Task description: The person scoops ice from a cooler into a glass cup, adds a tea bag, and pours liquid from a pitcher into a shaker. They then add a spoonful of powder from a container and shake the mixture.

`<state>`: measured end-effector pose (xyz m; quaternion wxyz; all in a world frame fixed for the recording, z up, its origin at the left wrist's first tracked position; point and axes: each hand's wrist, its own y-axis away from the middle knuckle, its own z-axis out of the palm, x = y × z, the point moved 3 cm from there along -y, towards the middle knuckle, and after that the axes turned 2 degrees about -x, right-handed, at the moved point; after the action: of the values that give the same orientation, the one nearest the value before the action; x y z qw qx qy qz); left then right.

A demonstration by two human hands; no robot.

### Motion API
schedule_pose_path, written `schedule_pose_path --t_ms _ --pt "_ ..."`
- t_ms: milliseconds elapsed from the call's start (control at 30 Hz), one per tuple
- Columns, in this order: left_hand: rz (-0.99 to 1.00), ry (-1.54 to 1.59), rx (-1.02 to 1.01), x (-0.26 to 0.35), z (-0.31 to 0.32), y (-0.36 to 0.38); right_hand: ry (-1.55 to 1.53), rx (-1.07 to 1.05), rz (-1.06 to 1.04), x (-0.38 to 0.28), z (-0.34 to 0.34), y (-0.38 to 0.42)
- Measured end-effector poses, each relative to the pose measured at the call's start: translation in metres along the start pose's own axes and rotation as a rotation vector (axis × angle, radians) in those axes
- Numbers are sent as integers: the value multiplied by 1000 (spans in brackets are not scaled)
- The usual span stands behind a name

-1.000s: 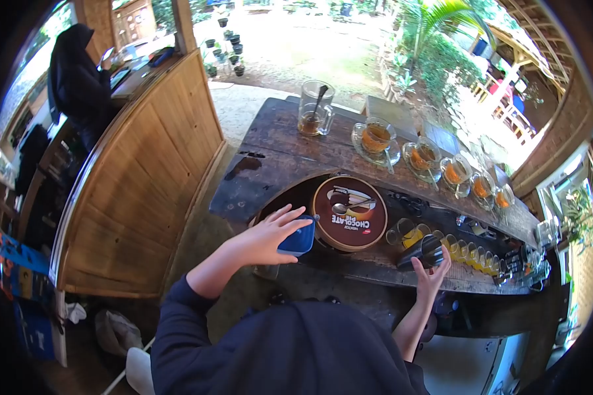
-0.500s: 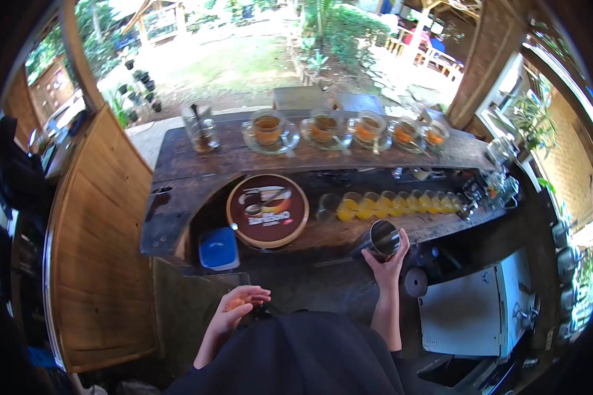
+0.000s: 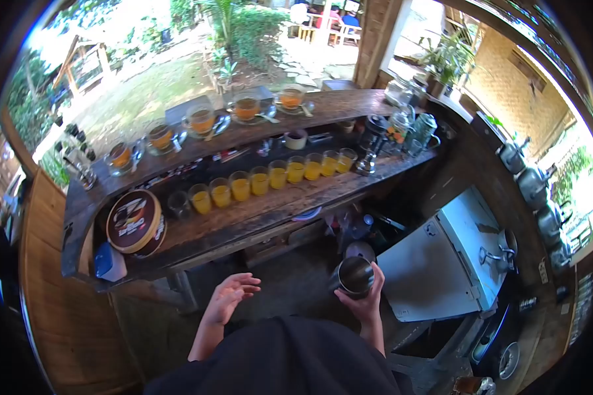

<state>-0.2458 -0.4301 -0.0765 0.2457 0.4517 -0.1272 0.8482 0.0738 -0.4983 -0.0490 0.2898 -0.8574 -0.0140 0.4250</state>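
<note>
Since a moment ago you have drawn the steel cup [image 3: 354,275] back below the wooden counter [image 3: 257,214], your right hand [image 3: 366,301] gripping it, your left hand [image 3: 229,297] open, empty.

The left hand [image 3: 230,296] hangs free in front of the body with palm turned up and fingers loosely spread, holding nothing, while the right hand [image 3: 364,299] is raised at the same height, forearm upright, fingers curled in a grip around a metal cup [image 3: 354,275].
</note>
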Motion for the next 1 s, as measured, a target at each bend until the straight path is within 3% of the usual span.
schedule_pose_path --t_ms 33,100,133,200,333,400,433,633,767,900,1000 --pt "-9 -11 -12 -6 13 -13 -1 17 8 2 -11 9" --pt "-68 -123 -129 -17 41 -37 -434 178 366 11 -32 28" --pt "-89 -142 -150 -17 53 -48 -437 184 367 25 -42 40" --pt "-116 -164 -154 -21 64 -67 -43 191 331 55 -63 68" --pt "-163 -192 -151 -33 67 -109 -44 265 410 85 -79 85" --pt "-168 -172 -152 -38 71 -134 -396 456 597 75 -83 62" --pt "-171 -155 -162 -40 73 -147 -392 449 609 85 -83 48" --pt "-191 -134 -249 -54 74 -256 -87 445 364 161 -82 -59" --pt "-162 -211 -323 -37 93 -334 -194 351 401 166 -74 -161" --pt "-86 -467 -433 -20 107 -388 10 -16 -76 162 -43 -248" --pt "60 -606 -369 -9 122 -406 -405 -209 -132 150 -3 -294"
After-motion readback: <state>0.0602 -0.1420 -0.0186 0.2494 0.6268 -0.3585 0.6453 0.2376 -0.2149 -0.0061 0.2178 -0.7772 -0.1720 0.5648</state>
